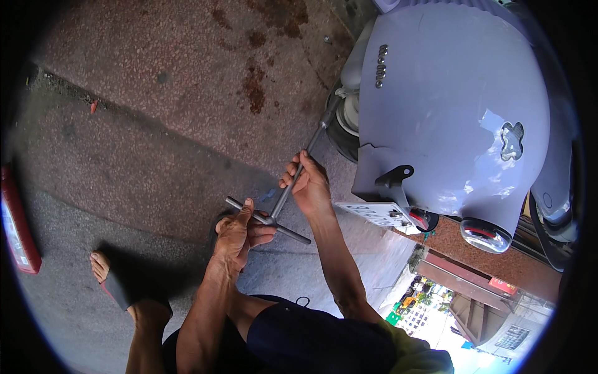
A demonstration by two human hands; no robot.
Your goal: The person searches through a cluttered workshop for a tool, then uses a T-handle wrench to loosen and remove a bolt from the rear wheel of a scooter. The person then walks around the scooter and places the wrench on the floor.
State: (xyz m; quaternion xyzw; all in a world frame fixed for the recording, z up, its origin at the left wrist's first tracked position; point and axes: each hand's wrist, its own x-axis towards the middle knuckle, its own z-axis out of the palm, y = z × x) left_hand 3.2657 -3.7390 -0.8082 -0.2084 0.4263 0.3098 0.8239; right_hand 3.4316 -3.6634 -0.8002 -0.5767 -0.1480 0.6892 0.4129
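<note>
A long metal T-handle wrench slants up from my hands to the wheel area of a pale lilac scooter. Its socket end reaches in beside the wheel hub; whether it sits on a nut is too small to tell. My left hand is closed around the crossbar, near where it joins the shaft. Partway up, my right hand wraps its thumb and fingers about the shaft. Part of the wheel is hidden behind the scooter's body panel.
A number plate and a black bracket jut out near my right forearm. At the far left lies a red case. My sandalled foot rests on the speckled paving, which has a raised edge and dark stains.
</note>
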